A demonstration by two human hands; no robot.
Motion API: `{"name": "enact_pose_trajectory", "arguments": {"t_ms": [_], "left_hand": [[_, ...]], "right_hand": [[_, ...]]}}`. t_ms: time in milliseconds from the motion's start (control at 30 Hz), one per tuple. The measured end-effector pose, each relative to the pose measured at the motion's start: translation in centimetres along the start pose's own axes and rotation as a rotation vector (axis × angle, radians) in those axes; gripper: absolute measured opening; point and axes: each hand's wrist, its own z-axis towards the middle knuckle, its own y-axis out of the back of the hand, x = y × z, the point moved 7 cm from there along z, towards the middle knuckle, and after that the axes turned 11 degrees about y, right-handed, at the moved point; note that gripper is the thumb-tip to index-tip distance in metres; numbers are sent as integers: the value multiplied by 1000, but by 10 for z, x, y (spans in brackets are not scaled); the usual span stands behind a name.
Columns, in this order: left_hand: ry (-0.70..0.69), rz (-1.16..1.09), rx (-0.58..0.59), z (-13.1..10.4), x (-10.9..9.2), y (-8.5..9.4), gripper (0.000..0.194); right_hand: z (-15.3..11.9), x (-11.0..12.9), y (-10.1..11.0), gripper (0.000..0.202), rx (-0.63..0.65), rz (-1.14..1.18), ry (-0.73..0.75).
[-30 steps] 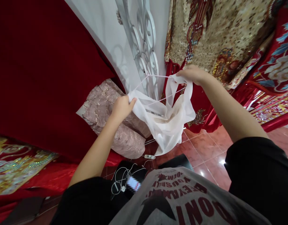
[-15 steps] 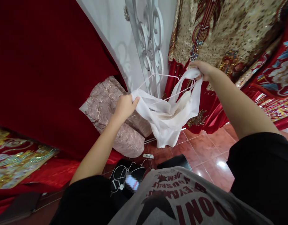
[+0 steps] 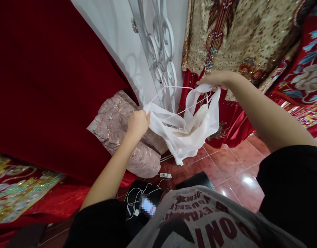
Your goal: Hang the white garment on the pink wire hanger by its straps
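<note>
A sheer white garment hangs on a thin pale pink hanger in front of me. My left hand is closed on the garment's left shoulder edge, thumb on top. At the other side my right hand grips the right shoulder strap, its palm above the cloth and its fingertips partly hidden. Between the hands the fabric droops in loose folds, its lower end above the tiled floor. The hanger's bars show through the open neck.
A white scrollwork metal frame stands against the pale wall. Rolled pinkish fabric lies at the left, below a red curtain. Gold sequined cloth hangs at the right. A phone and white cables rest below; a power strip lies nearby.
Both hands and the garment have shifted slightly lower in view. My right hand has turned further over the strap and moved a little left. Both grips on the garment continue.
</note>
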Motion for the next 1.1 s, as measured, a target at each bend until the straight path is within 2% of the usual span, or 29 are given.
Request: {"name": "enact_pose_trajectory", "arguments": {"t_ms": [67, 133, 300, 400, 533, 633, 667, 700, 767, 833, 900, 1000, 1100], "left_hand": [[-9, 2, 1, 0, -3, -1, 55], [-16, 2, 9, 1, -7, -4, 57], [-50, -53, 12, 5, -14, -12, 57], [-65, -146, 15, 7, -7, -16, 56], [-106, -469, 18, 7, 6, -25, 46], [-102, -872, 36, 11, 11, -37, 45], [-86, -1000, 44, 13, 12, -41, 46], [-66, -1103, 47, 15, 14, -44, 47], [-27, -1194, 25, 14, 19, -47, 46], [7, -1107, -32, 5, 25, -45, 43], [27, -940, -112, -14, 28, -39, 48], [-26, -827, -235, -58, 21, -35, 68], [-85, -880, -368, -96, 8, -45, 69]], "right_hand": [[-4, -9, -1, 36, 68, -151, -130], [-3, -9, -6, 32, 60, -232, -137], [6, 11, -30, 30, -38, -205, 189], [-1, 23, -27, 36, -123, -304, 339], [-22, 33, -18, 39, -118, -484, 415], [-42, 38, -30, 18, -75, -518, 531], [-50, 39, -39, 16, -73, -523, 597], [-57, 39, -49, 22, -74, -526, 667], [-73, 34, -76, 32, -61, -538, 793], [-85, 23, -111, 33, -2, -541, 878], [-94, 8, -150, 37, 90, -500, 923], [-96, -20, -199, 35, 148, -439, 813], [-97, -41, -222, 34, 78, -423, 679]]}}
